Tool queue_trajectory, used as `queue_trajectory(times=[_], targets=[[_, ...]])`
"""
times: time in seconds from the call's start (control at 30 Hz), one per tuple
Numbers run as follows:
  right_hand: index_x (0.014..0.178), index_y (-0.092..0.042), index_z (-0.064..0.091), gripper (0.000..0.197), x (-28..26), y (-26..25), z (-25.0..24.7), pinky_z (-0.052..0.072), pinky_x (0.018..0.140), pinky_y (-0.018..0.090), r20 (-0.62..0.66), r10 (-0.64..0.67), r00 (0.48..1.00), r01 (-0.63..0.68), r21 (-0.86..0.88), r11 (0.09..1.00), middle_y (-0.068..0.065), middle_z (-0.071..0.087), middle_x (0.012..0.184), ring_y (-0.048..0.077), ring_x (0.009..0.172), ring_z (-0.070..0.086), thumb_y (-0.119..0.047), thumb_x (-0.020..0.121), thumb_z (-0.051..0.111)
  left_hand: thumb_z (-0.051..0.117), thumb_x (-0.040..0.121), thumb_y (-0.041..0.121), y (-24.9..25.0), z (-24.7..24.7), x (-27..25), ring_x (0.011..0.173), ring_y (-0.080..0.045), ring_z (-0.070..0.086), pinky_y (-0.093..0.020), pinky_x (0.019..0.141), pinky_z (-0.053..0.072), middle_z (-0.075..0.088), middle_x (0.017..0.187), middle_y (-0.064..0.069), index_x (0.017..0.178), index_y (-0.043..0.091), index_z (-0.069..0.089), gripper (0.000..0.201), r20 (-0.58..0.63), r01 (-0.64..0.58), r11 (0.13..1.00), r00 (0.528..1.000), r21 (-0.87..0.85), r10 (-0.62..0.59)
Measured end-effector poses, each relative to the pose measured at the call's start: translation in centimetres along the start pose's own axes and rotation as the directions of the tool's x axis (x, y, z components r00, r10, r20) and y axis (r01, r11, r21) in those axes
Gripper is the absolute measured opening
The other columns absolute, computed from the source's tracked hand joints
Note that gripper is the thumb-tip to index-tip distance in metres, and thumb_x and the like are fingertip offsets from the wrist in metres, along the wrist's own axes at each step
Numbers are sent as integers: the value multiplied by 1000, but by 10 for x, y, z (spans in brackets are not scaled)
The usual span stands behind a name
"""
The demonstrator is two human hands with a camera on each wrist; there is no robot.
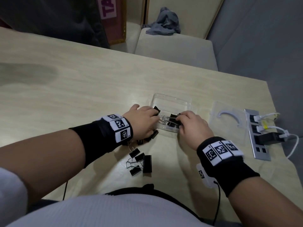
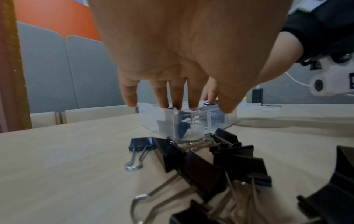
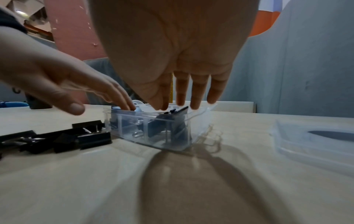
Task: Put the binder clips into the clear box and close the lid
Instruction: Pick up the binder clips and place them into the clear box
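The clear box (image 1: pixel 172 95) stands open on the table, with several black binder clips (image 1: pixel 173 121) inside. My left hand (image 1: pixel 152 114) reaches over the box's left end. Its straight fingers (image 2: pixel 178 100) touch a clip (image 1: pixel 156 109) at the rim, and the thumb stays apart. From the near right my right hand (image 1: pixel 179 118) comes in, its thumb and forefinger (image 3: pixel 161 104) pinching a clip (image 3: pixel 178 111) at the top of the box (image 3: pixel 172 136). Several loose clips (image 1: pixel 141 161) lie on the table near my left wrist, also in the left wrist view (image 2: pixel 201 163). The clear lid (image 1: pixel 229 128) lies flat to the right.
A silver power strip (image 1: pixel 257 136) with plugged cables lies past the lid near the table's right edge. A grey cloth (image 1: pixel 164 22) sits on the bench beyond the table. Bare tabletop (image 1: pixel 65 87) stretches to the left and far side.
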State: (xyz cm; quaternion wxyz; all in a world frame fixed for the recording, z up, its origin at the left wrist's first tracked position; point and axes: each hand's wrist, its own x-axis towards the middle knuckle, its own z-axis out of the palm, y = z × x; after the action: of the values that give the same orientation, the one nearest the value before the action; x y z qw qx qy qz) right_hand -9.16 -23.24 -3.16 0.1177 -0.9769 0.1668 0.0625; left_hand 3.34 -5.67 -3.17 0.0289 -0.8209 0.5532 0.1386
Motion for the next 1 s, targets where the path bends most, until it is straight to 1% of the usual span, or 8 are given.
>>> queue_trajectory(times=[0.13, 0.27, 0.43, 0.57, 0.67, 0.73, 0.87, 1.0], targets=[[103, -18, 64, 23, -17, -14, 5, 43, 86, 40, -108, -124, 986, 129, 43, 991, 4, 59, 108, 29, 97, 54, -16, 81, 59, 52, 86, 35, -12, -4, -6, 121, -24, 46, -42, 97, 39, 49, 134, 2, 125, 26, 52, 40, -80, 5, 997, 997, -72, -10], [103, -22, 61, 21, -36, -43, 17, 45, 88, 44, 108, -394, 913, 383, 110, 917, 0, 61, 106, 23, 99, 54, -31, 87, 52, 51, 85, 40, -25, -2, -20, 110, -26, 52, -38, 85, 44, 57, 120, 0, 118, 28, 55, 35, -10, 34, 999, 999, -35, -34], [122, -28, 53, 45, -55, -68, 39, 41, 94, 43, 384, -511, 769, 536, 48, 843, 1, 51, 126, 26, 110, 48, -50, 82, 57, 62, 75, 54, -27, 10, -39, 126, -23, 39, -44, 98, 41, 37, 142, 7, 131, 40, 44, 60, 199, 9, 1000, 980, 24, -13], [120, -23, 52, 39, -56, -59, 42, 43, 92, 40, 346, -411, 844, 410, 80, 909, 4, 51, 124, 27, 112, 45, -35, 84, 57, 60, 81, 36, -28, 15, -39, 116, -24, 49, -41, 91, 48, 45, 135, 2, 127, 32, 49, 48, 136, 76, 995, 988, -68, -67], [119, -23, 50, 40, -53, -44, 39, 42, 88, 35, 313, -325, 892, 334, 26, 942, 3, 52, 118, 26, 108, 46, -32, 81, 56, 59, 83, 26, -37, 15, -37, 113, -25, 52, -41, 89, 49, 51, 132, 0, 130, 29, 46, 49, 27, 243, 955, 970, -168, -242], [118, -23, 49, 42, -51, -35, 39, 44, 85, 35, 299, -278, 913, 298, -22, 954, 3, 53, 115, 26, 104, 47, -32, 78, 57, 66, 79, 27, -48, 14, -35, 117, -24, 50, -41, 90, 50, 49, 137, 2, 135, 30, 42, 60, 59, 351, 914, 936, -206, -346], [117, -25, 48, 43, -48, -24, 37, 46, 85, 37, 263, -178, 948, 196, -43, 980, 1, 51, 113, 26, 104, 48, -35, 76, 59, 76, 71, 32, -59, 11, -31, 117, -24, 51, -44, 92, 50, 52, 132, 1, 131, 30, 49, 66, 203, 348, 919, 929, -186, -310], [116, -26, 50, 43, -43, -21, 34, 44, 90, 37, 232, -191, 954, 193, 15, 981, -1, 54, 114, 23, 107, 49, -44, 78, 59, 62, 82, 32, -56, 4, -28, 113, -24, 54, -40, 88, 50, 57, 125, 1, 128, 30, 51, 47, 138, 317, 935, 945, -156, -298]])
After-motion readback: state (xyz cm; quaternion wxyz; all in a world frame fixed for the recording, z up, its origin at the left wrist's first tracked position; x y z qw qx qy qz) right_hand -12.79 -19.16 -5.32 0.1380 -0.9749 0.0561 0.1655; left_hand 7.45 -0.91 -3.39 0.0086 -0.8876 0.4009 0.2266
